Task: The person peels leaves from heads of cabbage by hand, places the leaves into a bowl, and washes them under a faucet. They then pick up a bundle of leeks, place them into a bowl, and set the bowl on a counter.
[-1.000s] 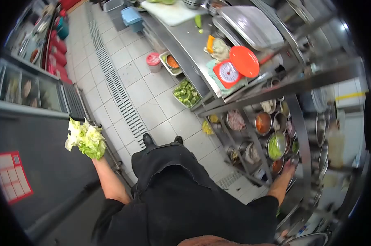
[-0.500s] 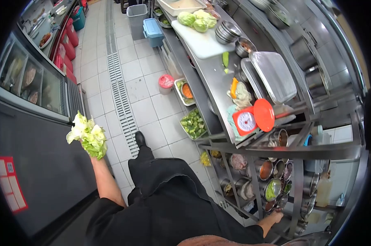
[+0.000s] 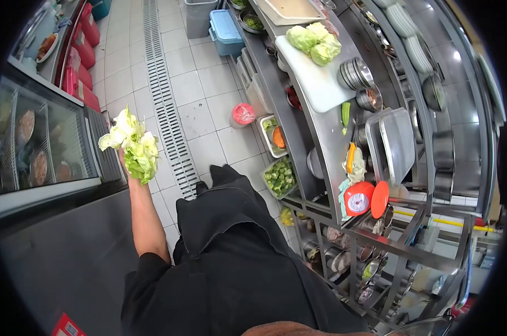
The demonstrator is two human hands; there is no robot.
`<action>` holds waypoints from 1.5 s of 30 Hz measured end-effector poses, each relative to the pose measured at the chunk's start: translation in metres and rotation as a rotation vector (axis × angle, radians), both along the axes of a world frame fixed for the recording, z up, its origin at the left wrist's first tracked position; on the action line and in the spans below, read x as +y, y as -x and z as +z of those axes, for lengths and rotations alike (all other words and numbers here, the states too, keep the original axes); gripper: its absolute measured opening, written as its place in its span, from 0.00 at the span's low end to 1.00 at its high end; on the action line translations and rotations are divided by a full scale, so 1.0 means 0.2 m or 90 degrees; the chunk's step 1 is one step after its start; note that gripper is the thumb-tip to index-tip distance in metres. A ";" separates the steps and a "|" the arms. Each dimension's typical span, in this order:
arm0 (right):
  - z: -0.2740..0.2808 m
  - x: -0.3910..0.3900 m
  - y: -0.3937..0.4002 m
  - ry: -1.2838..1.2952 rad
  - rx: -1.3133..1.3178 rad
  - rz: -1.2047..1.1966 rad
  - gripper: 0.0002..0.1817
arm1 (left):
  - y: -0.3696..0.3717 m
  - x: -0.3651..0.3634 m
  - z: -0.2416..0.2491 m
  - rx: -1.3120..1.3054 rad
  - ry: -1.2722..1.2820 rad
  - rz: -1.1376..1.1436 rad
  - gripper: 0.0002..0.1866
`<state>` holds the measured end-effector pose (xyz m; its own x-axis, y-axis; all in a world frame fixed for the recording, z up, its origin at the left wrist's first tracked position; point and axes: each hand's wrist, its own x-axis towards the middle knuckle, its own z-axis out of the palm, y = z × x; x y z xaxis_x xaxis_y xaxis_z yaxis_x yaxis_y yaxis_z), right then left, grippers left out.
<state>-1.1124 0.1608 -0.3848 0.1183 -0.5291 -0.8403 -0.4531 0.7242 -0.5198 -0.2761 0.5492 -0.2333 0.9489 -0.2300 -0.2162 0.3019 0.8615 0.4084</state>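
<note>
My left hand (image 3: 124, 162) is raised on the left, wrapped round a bunch of pale green lettuce leaves (image 3: 136, 147); the leaves hide most of the fingers. Beyond it stands a glass-doored fridge (image 3: 40, 134). My right hand does not show in the head view. On the steel counter to the right, lettuce heads (image 3: 315, 42) lie on a white cutting board (image 3: 315, 81). A green vegetable (image 3: 345, 113), an orange-handled tool (image 3: 351, 157) and a red scale (image 3: 359, 199) are nearer on the same counter.
A floor drain (image 3: 166, 101) runs along the tiled aisle (image 3: 200, 115). A red-lidded tub (image 3: 243, 115), a container of cut greens (image 3: 280, 176) and a blue bin (image 3: 226, 33) stand beside the counter. Racks with metal pots (image 3: 337, 259) are at lower right.
The view has moved forward along the aisle. My left hand still holds the leaves, now a little higher in view. My right hand, earlier by the pot rack, has gone out of sight.
</note>
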 end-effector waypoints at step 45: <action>0.73 -0.65 -7.18 0.158 -0.349 -0.080 0.45 | -4.47 -0.50 0.12 -0.065 -0.077 -0.276 0.34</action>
<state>0.3229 0.0305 -0.2384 0.4228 -0.7388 -0.5249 0.0096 0.5828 -0.8126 0.6177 0.4490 -0.2102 0.7883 -0.5894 -0.1765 0.5770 0.6086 0.5446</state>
